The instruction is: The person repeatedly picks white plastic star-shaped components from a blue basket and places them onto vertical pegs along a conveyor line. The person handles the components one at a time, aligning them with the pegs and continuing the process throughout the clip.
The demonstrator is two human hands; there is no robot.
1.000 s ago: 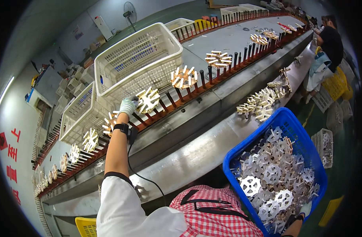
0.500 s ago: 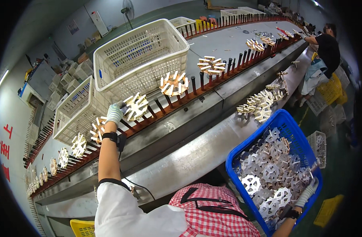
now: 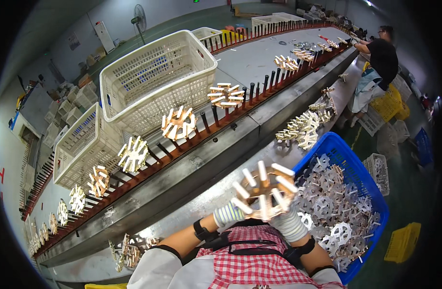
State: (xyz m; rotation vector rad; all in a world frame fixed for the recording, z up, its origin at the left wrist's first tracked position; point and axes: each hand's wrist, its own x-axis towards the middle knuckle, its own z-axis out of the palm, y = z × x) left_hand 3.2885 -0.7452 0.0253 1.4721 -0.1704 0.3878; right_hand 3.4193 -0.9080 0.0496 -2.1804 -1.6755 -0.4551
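Striped-gloved, my left hand [image 3: 229, 215] and my right hand [image 3: 289, 225] are at either side of a copper-coloured wheel-shaped piece [image 3: 259, 192] ringed with pale pegs. They hold it in front of my checked apron, above the metal ledge; the piece partly hides my fingers. Beside my right hand is a blue basket [image 3: 381, 226] heaped with silvery cut-out discs [image 3: 340, 233]. Similar pegged wheels, such as a coppery one [image 3: 178, 123] and a paler one [image 3: 134, 154], sit along the row of black posts on the red-brown rail [image 3: 182, 150].
Behind the posts stand a large white crate [image 3: 158, 108] and a second white crate [image 3: 81, 161]. A pile of pegged pieces [image 3: 303, 129] lies on the metal ledge [image 3: 221, 190]. Far right, a co-worker in black [image 3: 382, 60] reaches to the line. A yellow basket [image 3: 403, 242] is at right.
My left hand has come back from the rail and my right hand out of the blue basket. Both now meet at a pegged copper-coloured wheel. The view has shifted.
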